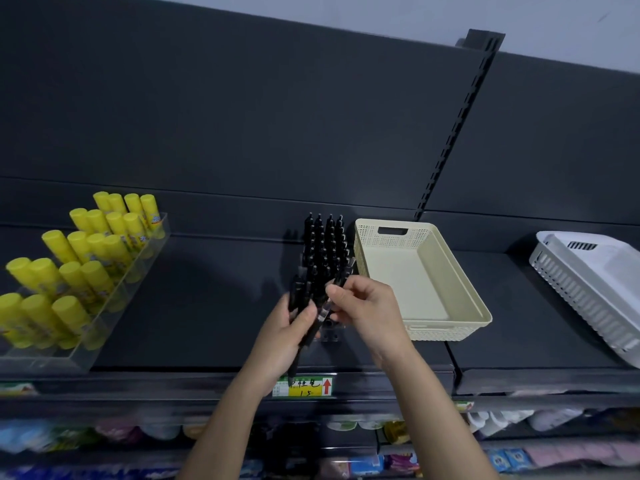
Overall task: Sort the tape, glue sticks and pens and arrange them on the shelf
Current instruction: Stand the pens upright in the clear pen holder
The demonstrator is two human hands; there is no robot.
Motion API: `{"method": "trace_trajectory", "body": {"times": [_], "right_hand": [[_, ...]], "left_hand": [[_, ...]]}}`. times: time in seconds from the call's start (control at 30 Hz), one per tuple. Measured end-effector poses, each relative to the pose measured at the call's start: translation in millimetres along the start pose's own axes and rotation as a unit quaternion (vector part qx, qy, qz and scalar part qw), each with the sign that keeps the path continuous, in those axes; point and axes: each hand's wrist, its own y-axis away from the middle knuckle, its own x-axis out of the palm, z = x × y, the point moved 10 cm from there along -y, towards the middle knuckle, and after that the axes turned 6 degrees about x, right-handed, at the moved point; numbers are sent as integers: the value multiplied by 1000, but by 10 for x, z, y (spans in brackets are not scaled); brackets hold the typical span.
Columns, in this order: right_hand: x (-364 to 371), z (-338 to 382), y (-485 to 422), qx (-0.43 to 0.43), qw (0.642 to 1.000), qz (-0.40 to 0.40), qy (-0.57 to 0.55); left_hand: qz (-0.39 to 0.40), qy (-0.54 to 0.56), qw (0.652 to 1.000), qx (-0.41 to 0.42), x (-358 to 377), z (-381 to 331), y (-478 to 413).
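Your left hand is gripping a pen bundle, your right hand pinching a single pen just beside the beige basket; open shelf is lying leftward.

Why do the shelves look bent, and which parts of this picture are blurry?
Head view: the wide-angle lens bows the shelf and slants its back panel; goods on the lower shelves are blurred; glue sticks and pens look fairly sharp; a soft shadow falls left of the pens.

Dark shelf: clear glue-stick tray left, pen rack centre, cream basket, white basket right.
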Motion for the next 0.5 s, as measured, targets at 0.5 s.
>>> {"method": "trace_trajectory", "body": {"times": [0.5], "right_hand": [[150,304,-9,-141,903,-132,384]], "left_hand": [[-231,179,938,-185,-572,557,97]]}}
